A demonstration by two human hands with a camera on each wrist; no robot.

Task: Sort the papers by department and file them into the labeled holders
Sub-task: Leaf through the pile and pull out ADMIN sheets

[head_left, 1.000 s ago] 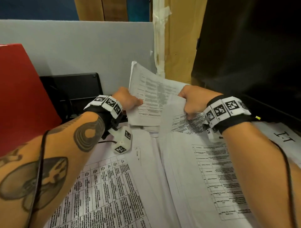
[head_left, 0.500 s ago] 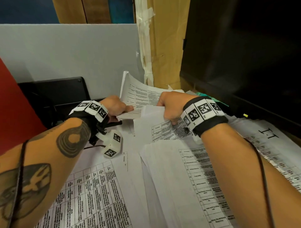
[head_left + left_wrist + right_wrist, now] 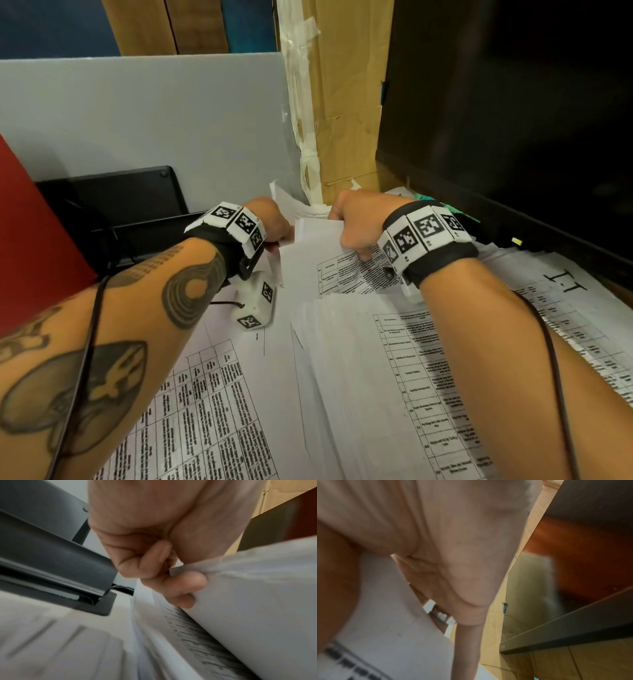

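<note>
Worktop (image 3: 342, 394) buried under printed papers (image 3: 212, 411), mid-sort: left hand (image 3: 270, 219) pinching the edge of a lifted sheet (image 3: 291, 205), right hand (image 3: 356, 222) gripping its neighbour (image 3: 322, 260); next, probably reading the department heading, then reaching the black holder (image 3: 130, 202)

The papers (image 3: 359, 359) are thin matt white sheets printed with black tables. The black tray (image 3: 137, 212) looks like smooth, faintly shiny plastic. Behind stand rough brown cardboard (image 3: 346, 102) with crinkled pale tape (image 3: 305, 137), a smooth grey panel (image 3: 154, 120), and a matt red folder (image 3: 30, 240).
</note>
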